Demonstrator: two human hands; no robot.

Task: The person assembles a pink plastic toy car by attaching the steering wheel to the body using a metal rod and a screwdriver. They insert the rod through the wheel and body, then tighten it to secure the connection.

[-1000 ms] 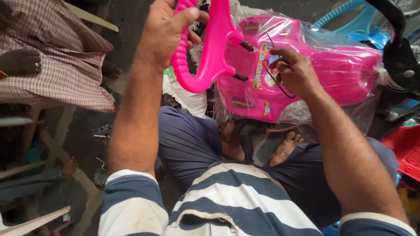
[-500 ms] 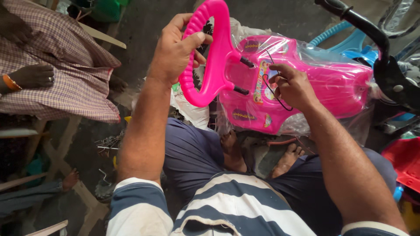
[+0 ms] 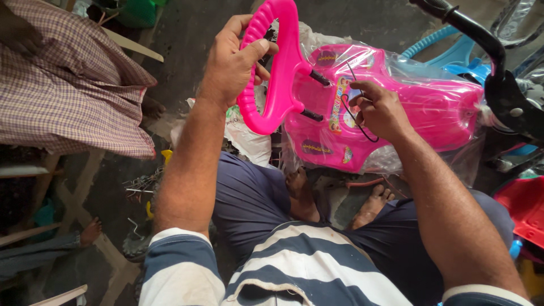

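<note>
Pink handle loop (image 3: 277, 68) gripped in left hand (image 3: 232, 62); right hand (image 3: 379, 110) pinches a black wire (image 3: 354, 116) against the wrapped pink toy body (image 3: 408, 107)

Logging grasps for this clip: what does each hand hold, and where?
Left hand grips the pink loop handle by its ribbed side; right hand pinches a thin black wire.

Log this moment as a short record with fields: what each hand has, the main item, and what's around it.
left hand: grips pink loop handle
right hand: pinches thin black wire against the toy
main item: pink plastic ride-on toy body in clear wrap
handle state: two dark pegs point toward the toy body
surroundings: blue plastic part, red plastic part, person in checked cloth on the left
</note>
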